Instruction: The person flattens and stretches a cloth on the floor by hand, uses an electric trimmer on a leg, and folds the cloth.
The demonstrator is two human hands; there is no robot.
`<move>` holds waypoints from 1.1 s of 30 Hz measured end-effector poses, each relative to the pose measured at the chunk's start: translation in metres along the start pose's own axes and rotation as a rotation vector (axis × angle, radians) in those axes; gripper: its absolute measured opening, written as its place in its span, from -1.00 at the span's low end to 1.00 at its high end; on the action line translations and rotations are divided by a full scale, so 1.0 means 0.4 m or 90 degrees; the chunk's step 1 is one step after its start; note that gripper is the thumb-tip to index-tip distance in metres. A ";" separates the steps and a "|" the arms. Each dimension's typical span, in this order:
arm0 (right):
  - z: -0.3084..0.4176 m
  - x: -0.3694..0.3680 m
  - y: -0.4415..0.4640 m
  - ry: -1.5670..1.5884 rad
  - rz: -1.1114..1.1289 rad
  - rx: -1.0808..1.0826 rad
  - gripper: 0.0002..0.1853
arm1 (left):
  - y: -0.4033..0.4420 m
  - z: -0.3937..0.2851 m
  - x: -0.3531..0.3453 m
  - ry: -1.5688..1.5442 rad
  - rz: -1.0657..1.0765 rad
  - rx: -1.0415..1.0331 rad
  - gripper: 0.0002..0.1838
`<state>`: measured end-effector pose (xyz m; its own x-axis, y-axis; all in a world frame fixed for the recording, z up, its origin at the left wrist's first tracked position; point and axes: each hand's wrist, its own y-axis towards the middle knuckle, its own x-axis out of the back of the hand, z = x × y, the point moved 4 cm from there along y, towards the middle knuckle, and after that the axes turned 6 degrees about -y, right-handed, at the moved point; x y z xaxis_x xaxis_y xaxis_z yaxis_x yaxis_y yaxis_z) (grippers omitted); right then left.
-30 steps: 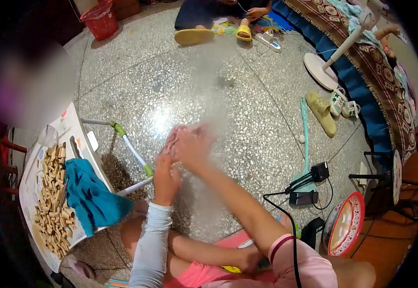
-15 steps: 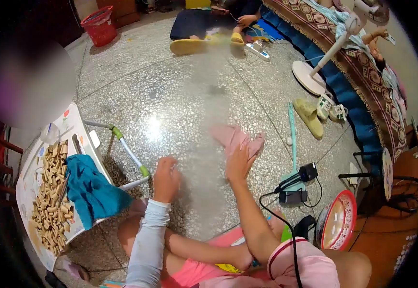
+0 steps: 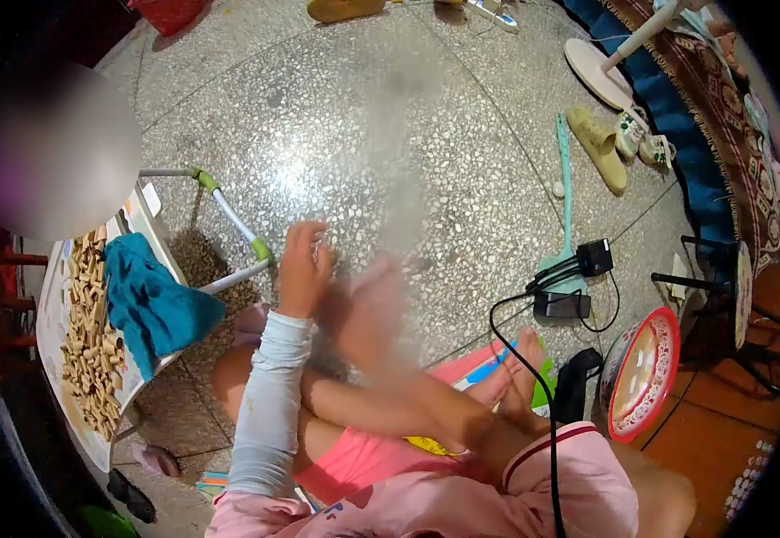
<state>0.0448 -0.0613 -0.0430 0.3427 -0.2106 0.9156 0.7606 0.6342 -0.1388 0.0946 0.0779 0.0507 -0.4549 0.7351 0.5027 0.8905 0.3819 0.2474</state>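
Note:
My left hand (image 3: 303,271), below a pale sleeve, is raised over the floor with its thumb apart from the fingers. Nothing shows in it. Close by on its right, my right hand (image 3: 350,316) is smeared by motion and reaches across my folded legs. A pink cloth (image 3: 377,280), also blurred, goes with the right hand; the fingers on it are hard to make out. Left of me, a small white table (image 3: 146,369) bears a heap of short tan tube-like pieces (image 3: 92,359) and a teal towel (image 3: 152,300).
Speckled floor (image 3: 318,134) lies ahead. On the right are a mint fly swatter (image 3: 564,206), black adapters with cables (image 3: 562,305), a yellow-green clog (image 3: 598,148), small shoes (image 3: 641,142), a fan base (image 3: 598,73), and a red-rimmed basin (image 3: 643,375). A black cable (image 3: 547,394) crosses my right side.
My right hand has come back and left from the floor, bringing the pink cloth beside my left hand. My left hand's fingers have straightened. The view has tilted down.

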 end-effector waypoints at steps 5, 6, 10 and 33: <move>-0.012 0.111 0.106 0.129 -0.078 0.073 -0.50 | 0.010 0.016 0.011 -0.002 -0.023 0.014 -0.73; -0.010 0.138 0.128 0.145 -0.109 0.112 -0.50 | 0.010 0.020 0.011 0.022 -0.015 0.003 -0.73; -0.063 0.166 0.228 0.200 -0.028 0.027 -0.57 | 0.012 0.019 0.018 0.054 0.017 0.017 -0.72; -0.093 0.604 0.115 0.188 -0.461 0.139 -0.77 | 0.010 -0.180 0.092 0.116 -0.287 -0.233 -0.78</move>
<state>0.1829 -0.1107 0.1577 -0.0387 -0.7932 0.6077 0.7348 0.3895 0.5552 0.0824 0.0660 0.1299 -0.8075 0.4253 0.4087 0.5714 0.3921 0.7209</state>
